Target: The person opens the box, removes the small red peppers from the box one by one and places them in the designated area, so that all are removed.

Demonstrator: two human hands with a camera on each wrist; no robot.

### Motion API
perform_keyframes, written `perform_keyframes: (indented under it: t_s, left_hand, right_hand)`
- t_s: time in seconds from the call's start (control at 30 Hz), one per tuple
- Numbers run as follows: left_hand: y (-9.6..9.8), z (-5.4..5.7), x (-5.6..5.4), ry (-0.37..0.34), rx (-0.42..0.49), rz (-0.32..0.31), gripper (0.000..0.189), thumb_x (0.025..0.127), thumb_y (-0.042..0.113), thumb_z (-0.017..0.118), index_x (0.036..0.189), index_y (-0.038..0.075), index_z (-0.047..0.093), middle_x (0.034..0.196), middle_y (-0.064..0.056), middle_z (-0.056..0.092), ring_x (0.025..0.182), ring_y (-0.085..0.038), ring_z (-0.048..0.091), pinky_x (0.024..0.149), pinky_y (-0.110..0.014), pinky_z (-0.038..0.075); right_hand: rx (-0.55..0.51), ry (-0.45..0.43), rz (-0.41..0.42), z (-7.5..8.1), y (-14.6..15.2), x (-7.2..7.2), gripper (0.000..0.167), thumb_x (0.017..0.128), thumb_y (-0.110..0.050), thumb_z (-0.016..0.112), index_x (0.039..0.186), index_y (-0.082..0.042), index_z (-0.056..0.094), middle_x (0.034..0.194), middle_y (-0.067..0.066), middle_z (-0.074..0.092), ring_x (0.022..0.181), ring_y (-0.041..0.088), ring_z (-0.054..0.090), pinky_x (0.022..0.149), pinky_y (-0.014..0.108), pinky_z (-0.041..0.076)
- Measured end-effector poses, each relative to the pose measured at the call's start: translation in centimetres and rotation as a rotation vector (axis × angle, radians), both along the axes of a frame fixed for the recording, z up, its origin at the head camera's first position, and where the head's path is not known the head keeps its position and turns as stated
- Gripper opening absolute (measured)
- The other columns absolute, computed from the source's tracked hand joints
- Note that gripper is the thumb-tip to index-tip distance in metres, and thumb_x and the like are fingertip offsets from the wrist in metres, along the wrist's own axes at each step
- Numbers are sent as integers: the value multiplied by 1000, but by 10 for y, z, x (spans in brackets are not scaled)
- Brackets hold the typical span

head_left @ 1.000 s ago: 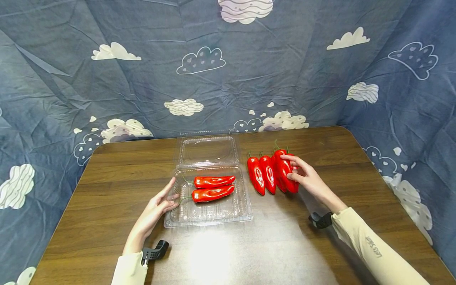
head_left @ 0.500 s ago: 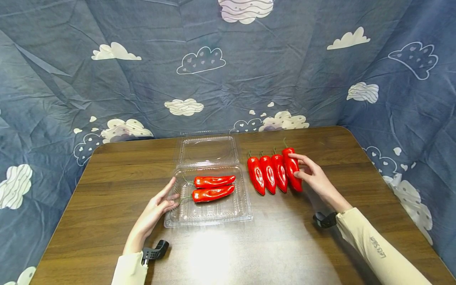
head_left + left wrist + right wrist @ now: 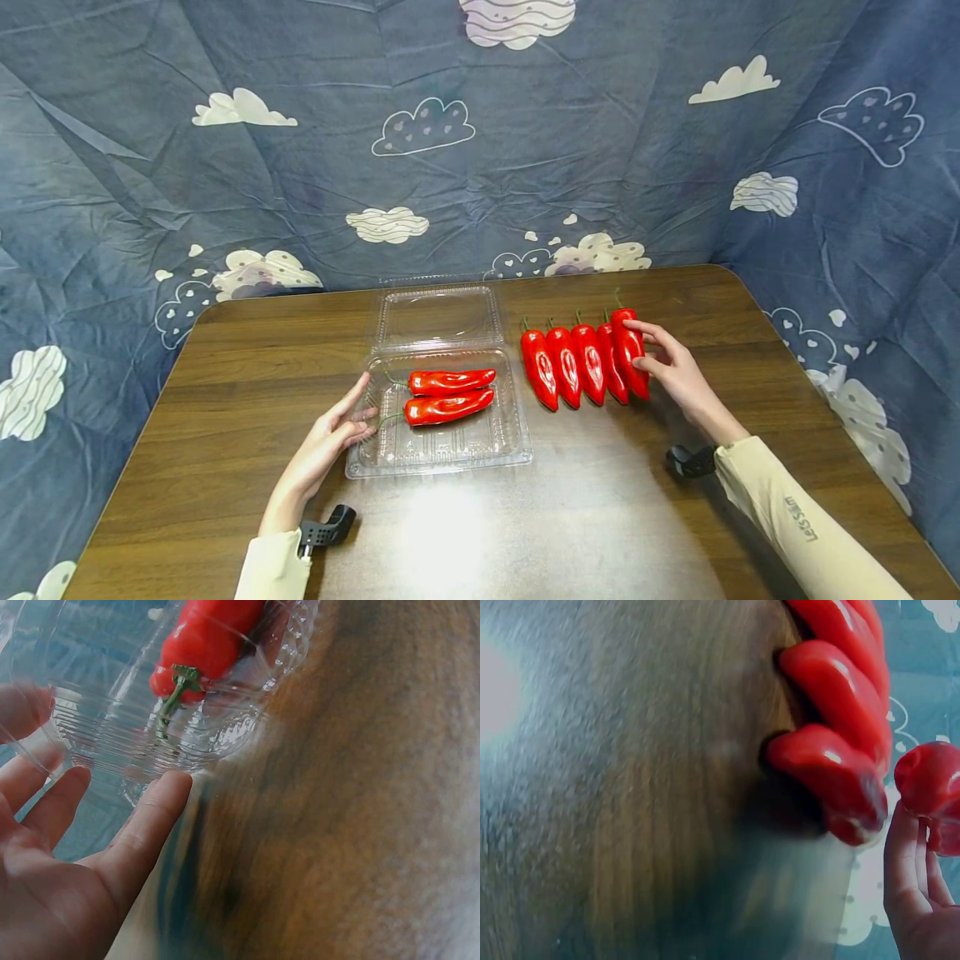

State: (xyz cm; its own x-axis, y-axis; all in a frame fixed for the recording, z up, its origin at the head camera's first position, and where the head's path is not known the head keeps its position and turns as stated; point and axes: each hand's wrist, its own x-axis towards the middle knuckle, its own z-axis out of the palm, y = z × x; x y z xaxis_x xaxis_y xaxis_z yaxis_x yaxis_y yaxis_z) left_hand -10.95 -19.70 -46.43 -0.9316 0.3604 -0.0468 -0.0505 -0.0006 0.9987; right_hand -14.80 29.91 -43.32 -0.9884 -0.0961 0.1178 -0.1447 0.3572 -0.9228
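Observation:
My right hand [image 3: 675, 367] grips a glossy red pepper [image 3: 628, 346] at the right end of a row of similar red peppers [image 3: 566, 367]. In the right wrist view the held pepper [image 3: 934, 780] shows apart from the row, above the fingers. A clear plastic clamshell container [image 3: 495, 446] lies with its lid [image 3: 442, 317] folded back. Two red peppers [image 3: 450, 408] lie side by side in its base, stems to the left. At the base's left rim, my left hand [image 3: 322, 450] rests with extended fingers; its fingertips [image 3: 176, 784] meet the ridged plastic wall.
A brown wooden table [image 3: 247, 400] carries everything. Behind it hangs a dark blue cloth [image 3: 337, 183] with white clouds, which also covers the right side. Each wrist wears a black camera mount [image 3: 326, 529]. Bright glare falls on the table's front.
My right hand has carried the pepper rightward, from over the row to its right end, uncovering the peppers behind it. The left hand and the container stay put.

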Motion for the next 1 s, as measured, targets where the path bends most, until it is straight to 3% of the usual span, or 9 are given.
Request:
perform_keyframes:
  t_s: [0.47,1.0]
  left_hand:
    - [0,0,0,-5,0,3,67,92,-6,42,153,5,17,159,-10,9,132,-43,30,98,-28,44]
    - [0,1,1,-9,1,7,66,92,-6,42,152,5,17,158,-14,10,130,-44,31,97,-28,45]
  right_hand:
    - [-19,-69,-98,-8,13,-3,53,88,4,49,140,-5,44,123,21,45,84,5,55,64,22,52]
    - [-26,-166,-73,-21,20,-7,53,92,4,46,144,1,34,131,30,40,90,4,52,70,19,51]
